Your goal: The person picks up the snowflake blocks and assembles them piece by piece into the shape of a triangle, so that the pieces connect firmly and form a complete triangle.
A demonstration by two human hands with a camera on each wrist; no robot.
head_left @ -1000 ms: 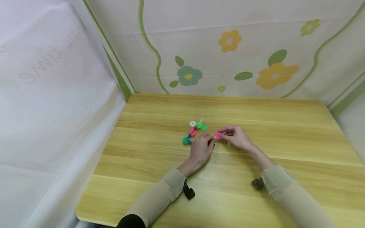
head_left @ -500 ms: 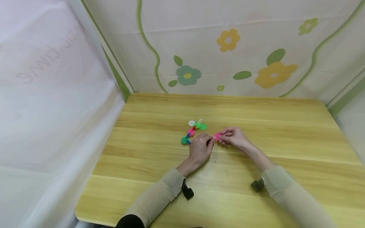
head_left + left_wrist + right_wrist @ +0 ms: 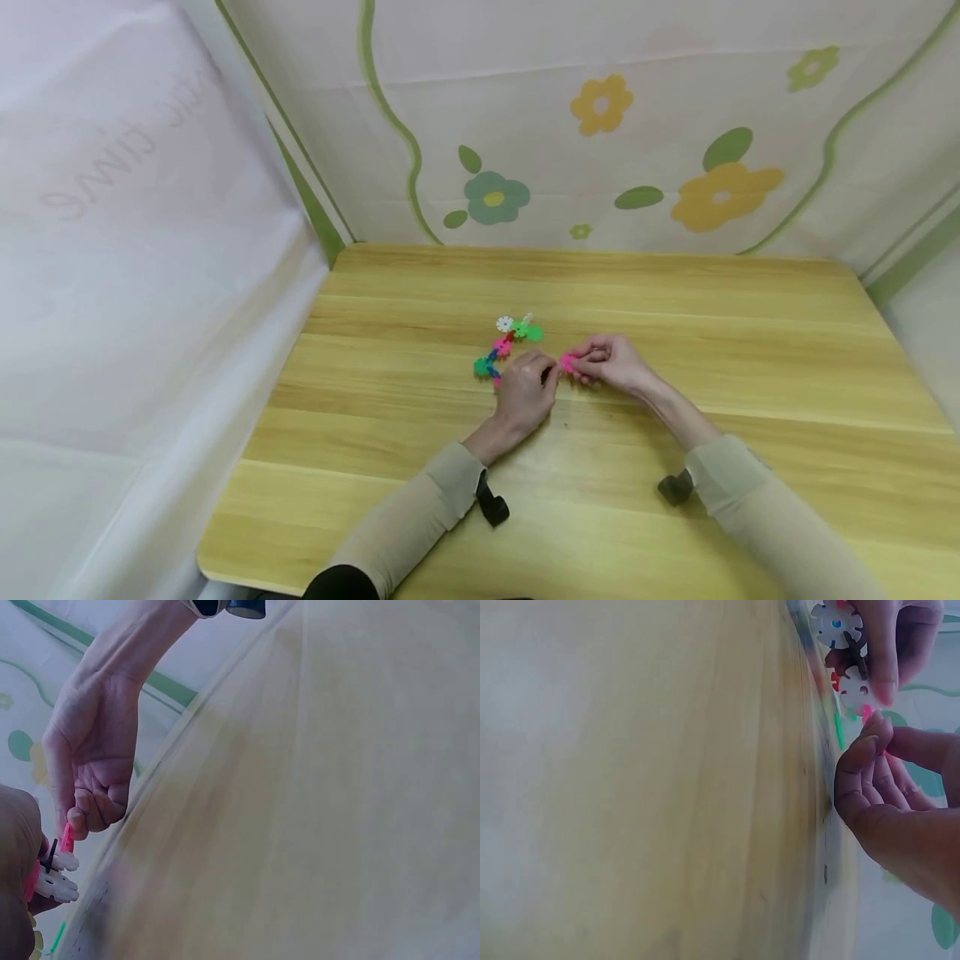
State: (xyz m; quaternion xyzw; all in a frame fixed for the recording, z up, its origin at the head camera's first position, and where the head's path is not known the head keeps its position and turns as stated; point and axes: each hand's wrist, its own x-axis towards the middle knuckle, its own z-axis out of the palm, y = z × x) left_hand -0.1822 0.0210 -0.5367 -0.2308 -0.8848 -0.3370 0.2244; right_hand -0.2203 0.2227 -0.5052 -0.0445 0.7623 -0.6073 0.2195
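A string of joined, notched plastic snowflake discs lies bent on the table, with a white disc (image 3: 505, 323), a bright green disc (image 3: 520, 330), a pink disc (image 3: 502, 347) and a teal-green disc (image 3: 482, 367) showing. My left hand (image 3: 525, 387) covers part of it. Between its thumb and fingers it pinches a white snowflake disc (image 3: 853, 688), which a black disc (image 3: 853, 656) links to another white disc (image 3: 835, 627). My right hand (image 3: 617, 364) pinches another pink snowflake disc (image 3: 567, 363), edge against that white one. Fingers hide how deep the slots engage.
The wooden table (image 3: 360, 433) reaches back to a white cloth backdrop (image 3: 555, 150) printed with flowers. White cloth (image 3: 150, 333) hangs along the left side. A dark wrist strap (image 3: 492, 504) hangs from the left sleeve, and another strap (image 3: 677, 487) from the right.
My right hand has brought its pink disc slightly left and down, against the white disc at my left fingertips. The gap between the hands has narrowed. The left hand has barely moved.
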